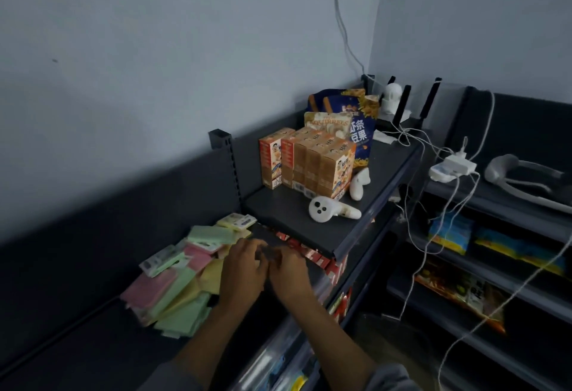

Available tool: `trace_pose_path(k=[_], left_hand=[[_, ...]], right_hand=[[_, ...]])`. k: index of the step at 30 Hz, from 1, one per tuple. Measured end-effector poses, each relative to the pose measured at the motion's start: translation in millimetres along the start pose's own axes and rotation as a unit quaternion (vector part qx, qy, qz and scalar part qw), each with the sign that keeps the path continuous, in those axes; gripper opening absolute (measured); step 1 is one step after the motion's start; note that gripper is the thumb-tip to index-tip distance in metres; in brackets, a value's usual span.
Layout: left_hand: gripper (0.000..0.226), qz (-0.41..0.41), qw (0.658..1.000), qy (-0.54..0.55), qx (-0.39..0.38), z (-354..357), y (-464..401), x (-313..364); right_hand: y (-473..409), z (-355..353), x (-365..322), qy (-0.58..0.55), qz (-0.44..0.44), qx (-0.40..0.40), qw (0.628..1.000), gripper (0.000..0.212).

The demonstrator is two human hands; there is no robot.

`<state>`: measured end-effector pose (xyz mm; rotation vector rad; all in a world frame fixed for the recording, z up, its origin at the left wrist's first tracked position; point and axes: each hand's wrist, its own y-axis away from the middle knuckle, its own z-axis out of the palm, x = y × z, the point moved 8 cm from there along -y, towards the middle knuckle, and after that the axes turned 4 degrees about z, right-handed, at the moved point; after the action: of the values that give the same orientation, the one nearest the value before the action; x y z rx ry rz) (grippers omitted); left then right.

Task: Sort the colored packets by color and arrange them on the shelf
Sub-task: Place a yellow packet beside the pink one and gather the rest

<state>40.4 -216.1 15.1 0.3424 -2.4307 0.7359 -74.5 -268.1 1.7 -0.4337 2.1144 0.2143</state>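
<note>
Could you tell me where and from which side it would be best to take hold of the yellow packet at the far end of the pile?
Probably by its long edges, from above. The yellow packet lies flat on top at the pile's far end, just left of the raised shelf, with nothing covering it, so its upper face and sides look free.

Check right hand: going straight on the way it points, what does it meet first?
Probably the red packs tucked under the upper shelf, just beyond the right hand; its fingers point up-left, and depth is unclear.

orange snack boxes (306, 163) bunched at 12 o'clock | blue chip bags (356, 118) right behind em | two white controllers (332, 209) lying in front | charger brick (458, 164) with white cables out at 2 o'clock
</note>
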Motion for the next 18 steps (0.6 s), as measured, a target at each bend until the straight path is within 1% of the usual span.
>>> trace_pose_path(k=[3, 4, 5, 7, 8, 10, 13, 18], left_hand=[[0.025, -0.024, 0.999, -0.044, 0.007, -10, -5, -21], [0.024, -0.033, 0.997, -0.063, 0.007, -13, -5, -27], [0.023, -0.042, 0.995, -0.086, 0.003, -15, -4, -33], [0.024, -0.063, 0.990, -0.122, -0.022, -16, 0, -44], [0.025, -0.067, 0.988, -0.132, -0.036, -14, 2, -48], [0.024, -0.060, 0.986, -0.149, -0.048, -12, 7, -53], [0.023, -0.058, 0.983, -0.168, -0.043, -12, 10, -51], [0.022, -0.060, 0.983, -0.174, -0.024, -14, 13, -44]], right_hand=[[-12, 21, -1, 0.029, 0.025, -0.034, 0.999, 0.015], [-14, 27, -1, 0.042, 0.031, -0.044, 0.998, 0.010], [-16, 32, 0, 0.054, 0.037, -0.052, 0.997, 0.012], [-19, 39, 2, 0.074, 0.044, -0.070, 0.994, 0.038], [-20, 42, 4, 0.080, 0.046, -0.080, 0.992, 0.046], [-21, 46, 6, 0.092, 0.050, -0.099, 0.990, 0.053], [-23, 49, 7, 0.098, 0.045, -0.113, 0.988, 0.050], [-26, 47, 8, 0.084, 0.031, -0.121, 0.989, 0.030]])
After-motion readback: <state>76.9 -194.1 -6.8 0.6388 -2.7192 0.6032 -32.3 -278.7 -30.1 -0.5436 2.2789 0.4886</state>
